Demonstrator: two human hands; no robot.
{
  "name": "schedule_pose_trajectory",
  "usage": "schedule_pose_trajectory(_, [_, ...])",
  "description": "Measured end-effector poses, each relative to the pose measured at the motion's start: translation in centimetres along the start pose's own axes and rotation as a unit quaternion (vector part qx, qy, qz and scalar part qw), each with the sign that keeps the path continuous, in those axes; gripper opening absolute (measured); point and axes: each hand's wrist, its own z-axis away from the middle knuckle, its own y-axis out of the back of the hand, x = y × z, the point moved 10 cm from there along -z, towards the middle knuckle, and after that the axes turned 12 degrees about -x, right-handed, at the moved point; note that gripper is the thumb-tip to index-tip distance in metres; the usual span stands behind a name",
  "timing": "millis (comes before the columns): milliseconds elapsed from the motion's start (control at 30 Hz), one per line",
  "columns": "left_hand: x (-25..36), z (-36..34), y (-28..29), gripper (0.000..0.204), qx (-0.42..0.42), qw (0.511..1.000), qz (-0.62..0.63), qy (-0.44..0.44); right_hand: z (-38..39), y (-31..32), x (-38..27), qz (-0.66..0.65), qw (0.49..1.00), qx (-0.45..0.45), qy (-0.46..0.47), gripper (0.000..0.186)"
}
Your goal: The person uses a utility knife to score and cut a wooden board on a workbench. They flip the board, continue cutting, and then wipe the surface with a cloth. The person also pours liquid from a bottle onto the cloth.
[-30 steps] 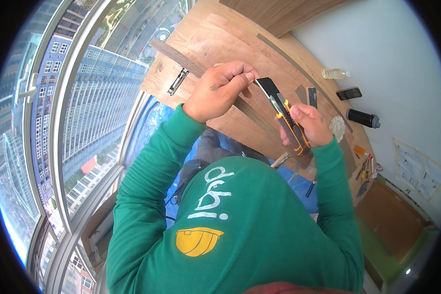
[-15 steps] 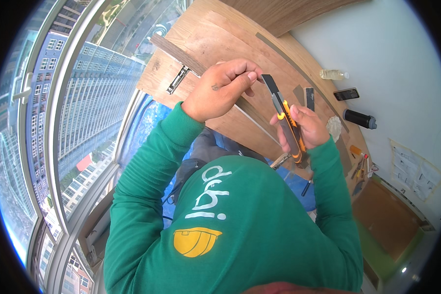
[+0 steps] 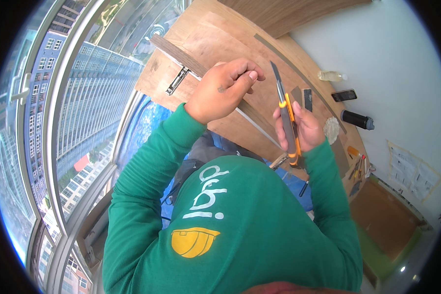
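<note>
A utility knife [image 3: 291, 130] with a grey and orange-yellow handle is gripped in my right hand [image 3: 308, 128]. Its dark blade [image 3: 276, 77] is extended and points up and slightly left, seen nearly edge-on. Left of the blade, with a small gap between, my left hand [image 3: 225, 90] is closed, thumb pressed against the curled fingers; anything in that pinch is hidden. Beneath the left hand, a narrow wood strip [image 3: 179, 55] lies across the wooden boards [image 3: 220, 36], with a metal hinge [image 3: 178, 81] beside it.
Along the right lie a clear bottle [image 3: 332, 76], a phone [image 3: 344, 95], a black flask [image 3: 357, 119] and several hand tools [image 3: 360, 166]. Windows [image 3: 90, 98] line the left. Blue sheeting [image 3: 144, 115] shows below the boards. Paper drawings [image 3: 412, 166] are at far right.
The knife has turned in my right hand, so its blade now shows edge-on and stands more upright. The blade end has moved right and up, away from my left fingers.
</note>
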Motion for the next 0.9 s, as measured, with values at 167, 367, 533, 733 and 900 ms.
schedule_pose_trajectory(167, [1.6, -0.1, -0.6, 0.017, 0.011, 0.974, -0.222, -0.032, 1.7, -0.5, -2.9, 0.019, 0.988, 0.068, 0.138, 0.055])
schedule_pose_trajectory(367, [2.5, -0.1, -1.6, 0.015, 0.023, 0.934, -0.351, -0.058, 2.6, 0.2, -1.0, 0.031, 0.986, 0.136, 0.097, 0.043])
schedule_pose_trajectory(533, [2.9, -0.3, -2.3, 0.014, 0.03, 0.919, -0.384, -0.086, 3.5, 0.5, -0.6, 0.066, 0.979, 0.157, 0.111, 0.039])
schedule_pose_trajectory(733, [2.7, -0.4, -2.6, 0.017, 0.019, 0.911, -0.406, -0.07, 4.0, -0.7, -0.6, 0.077, 0.98, 0.108, 0.147, 0.067])
schedule_pose_trajectory(900, [2.7, -0.4, -2.7, 0.017, 0.018, 0.908, -0.412, -0.073, 4.8, -0.7, -0.5, 0.059, 0.977, 0.107, 0.172, 0.085])
